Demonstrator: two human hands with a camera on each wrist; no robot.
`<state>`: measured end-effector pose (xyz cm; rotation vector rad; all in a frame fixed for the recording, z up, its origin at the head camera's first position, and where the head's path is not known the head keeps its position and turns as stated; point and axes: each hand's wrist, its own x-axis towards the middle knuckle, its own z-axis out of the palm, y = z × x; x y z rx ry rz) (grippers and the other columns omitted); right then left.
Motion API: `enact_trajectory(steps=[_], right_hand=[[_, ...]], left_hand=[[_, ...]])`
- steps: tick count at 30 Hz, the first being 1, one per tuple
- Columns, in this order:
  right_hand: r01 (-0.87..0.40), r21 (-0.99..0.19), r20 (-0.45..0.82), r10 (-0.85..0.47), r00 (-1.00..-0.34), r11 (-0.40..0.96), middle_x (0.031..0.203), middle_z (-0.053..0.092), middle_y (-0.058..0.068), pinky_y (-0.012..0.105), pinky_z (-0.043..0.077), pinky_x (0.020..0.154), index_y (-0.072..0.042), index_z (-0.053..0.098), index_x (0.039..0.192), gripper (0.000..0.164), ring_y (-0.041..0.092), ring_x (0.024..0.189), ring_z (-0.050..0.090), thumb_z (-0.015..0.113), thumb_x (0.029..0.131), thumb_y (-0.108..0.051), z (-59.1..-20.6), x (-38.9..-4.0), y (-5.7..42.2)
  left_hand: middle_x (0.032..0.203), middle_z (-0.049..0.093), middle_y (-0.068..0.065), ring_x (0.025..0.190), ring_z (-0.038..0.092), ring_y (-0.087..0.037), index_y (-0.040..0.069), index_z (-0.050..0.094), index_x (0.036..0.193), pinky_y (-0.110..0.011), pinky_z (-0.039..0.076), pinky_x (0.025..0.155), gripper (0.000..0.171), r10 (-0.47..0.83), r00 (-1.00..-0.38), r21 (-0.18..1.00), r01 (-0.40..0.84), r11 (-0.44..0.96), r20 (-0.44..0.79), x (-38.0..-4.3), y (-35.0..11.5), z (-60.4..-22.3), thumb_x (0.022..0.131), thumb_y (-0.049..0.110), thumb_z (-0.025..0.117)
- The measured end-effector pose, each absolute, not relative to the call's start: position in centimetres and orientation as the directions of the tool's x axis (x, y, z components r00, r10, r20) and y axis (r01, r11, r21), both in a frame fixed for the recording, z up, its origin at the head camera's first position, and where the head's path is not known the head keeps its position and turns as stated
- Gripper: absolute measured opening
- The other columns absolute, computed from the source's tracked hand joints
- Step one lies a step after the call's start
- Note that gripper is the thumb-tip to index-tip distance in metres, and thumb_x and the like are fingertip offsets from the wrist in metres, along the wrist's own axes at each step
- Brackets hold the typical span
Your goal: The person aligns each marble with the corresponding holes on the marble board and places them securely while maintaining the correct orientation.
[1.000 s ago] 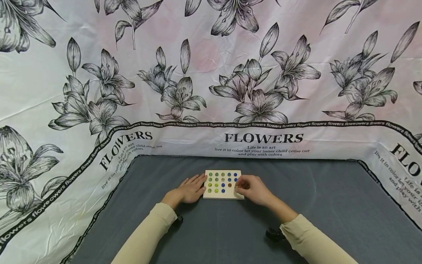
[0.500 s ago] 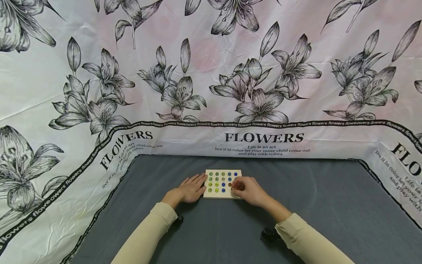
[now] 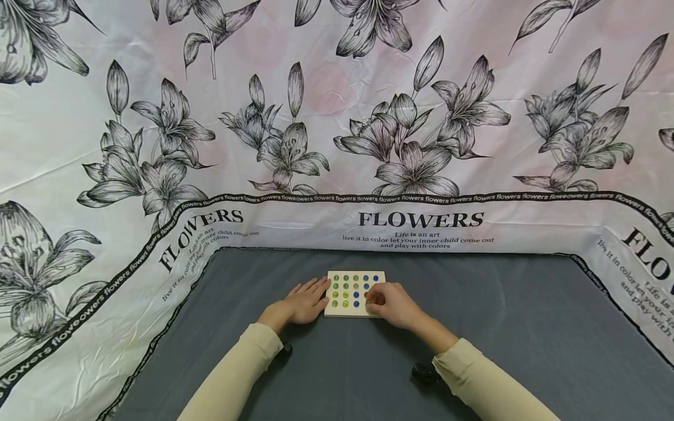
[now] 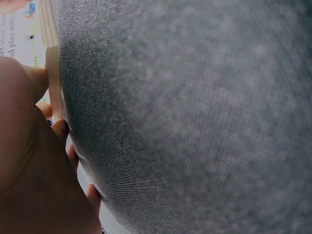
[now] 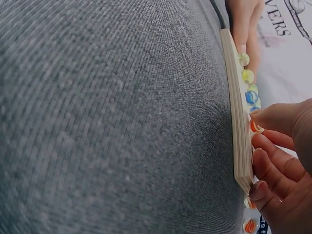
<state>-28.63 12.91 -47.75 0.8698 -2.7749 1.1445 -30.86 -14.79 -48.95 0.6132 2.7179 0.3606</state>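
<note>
A pale wooden board (image 3: 344, 313) lies on the grey cloth, with rows of green, yellow and blue marbles set into it. At its left edge rests my left hand (image 3: 303, 304), fingers straight and thumb touching the side. My right hand (image 3: 397, 304) is over the board's right part and covers several places there. In the right wrist view, its thumb and index finger pinch an orange-striped marble (image 5: 256, 127) at the board's front row, beside a blue marble (image 5: 251, 97). The remaining fingers are bent near the board's right end.
Past the board's right end, the right wrist view shows two more orange-striped marbles (image 5: 250, 225); what they rest on is unclear. Grey cloth (image 3: 337, 374) surrounds the board. A flower-printed curtain (image 3: 421, 146) rises behind and at both sides.
My right hand has shifted a little to the left over the board, towards the front row's blue marble. My left hand and the board stay in place.
</note>
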Motion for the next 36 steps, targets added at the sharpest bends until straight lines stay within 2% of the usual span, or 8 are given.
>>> enact_trajectory(steps=[5,15,21,29,36], right_hand=[[-0.518,-0.638,0.223,-0.507,-0.833,0.570,0.083,0.069,-0.002,0.026,0.052,0.066,-0.005,0.075,0.094,0.005,0.006,0.072,0.060,0.076,0.089,-0.005,-47.8,-28.7,13.0],[-0.555,-0.608,0.230,-0.543,-0.808,0.568,0.098,0.071,0.007,0.030,0.055,0.069,-0.001,0.073,0.109,0.016,0.013,0.081,0.064,0.074,0.094,-0.008,-46.3,-27.5,14.5],[-0.581,-0.547,0.276,-0.526,-0.805,0.602,0.088,0.065,0.002,0.029,0.050,0.065,-0.001,0.073,0.107,0.016,0.008,0.072,0.056,0.076,0.092,-0.006,-45.7,-27.6,15.8],[-0.522,-0.543,0.250,-0.466,-0.848,0.658,0.097,0.064,0.007,0.029,0.046,0.065,-0.001,0.073,0.108,0.021,0.020,0.076,0.056,0.080,0.088,-0.004,-46.1,-28.0,17.7],[-0.509,-0.535,0.255,-0.446,-0.858,0.674,0.094,0.062,0.006,0.029,0.045,0.063,-0.002,0.073,0.106,0.021,0.017,0.074,0.054,0.081,0.086,-0.006,-47.0,-28.5,18.7]], left_hand=[[0.172,0.010,0.001,0.159,0.008,-0.025,0.022,0.015,0.167,-0.054,0.006,0.127,0.058,0.453,-0.853,0.307,0.371,0.876,-0.259,-30.9,-14.8,-49.0,0.113,0.041,0.028],[0.173,0.009,0.001,0.159,0.007,-0.024,0.020,0.013,0.167,-0.053,0.005,0.127,0.059,0.457,-0.848,0.306,0.375,0.875,-0.268,-30.4,-14.8,-48.4,0.113,0.040,0.027],[0.172,0.011,-0.003,0.159,0.009,-0.027,0.017,0.016,0.166,-0.053,0.006,0.127,0.058,0.463,-0.843,0.311,0.378,0.872,-0.273,-29.9,-14.6,-46.8,0.114,0.037,0.028],[0.172,0.015,-0.003,0.158,0.012,-0.026,0.016,0.019,0.166,-0.053,0.010,0.127,0.057,0.464,-0.846,0.310,0.381,0.871,-0.264,-29.5,-14.5,-46.5,0.114,0.037,0.030],[0.172,0.012,-0.001,0.159,0.009,-0.025,0.019,0.016,0.166,-0.053,0.007,0.127,0.059,0.453,-0.852,0.308,0.370,0.876,-0.262,-29.9,-14.5,-47.6,0.113,0.039,0.029]])
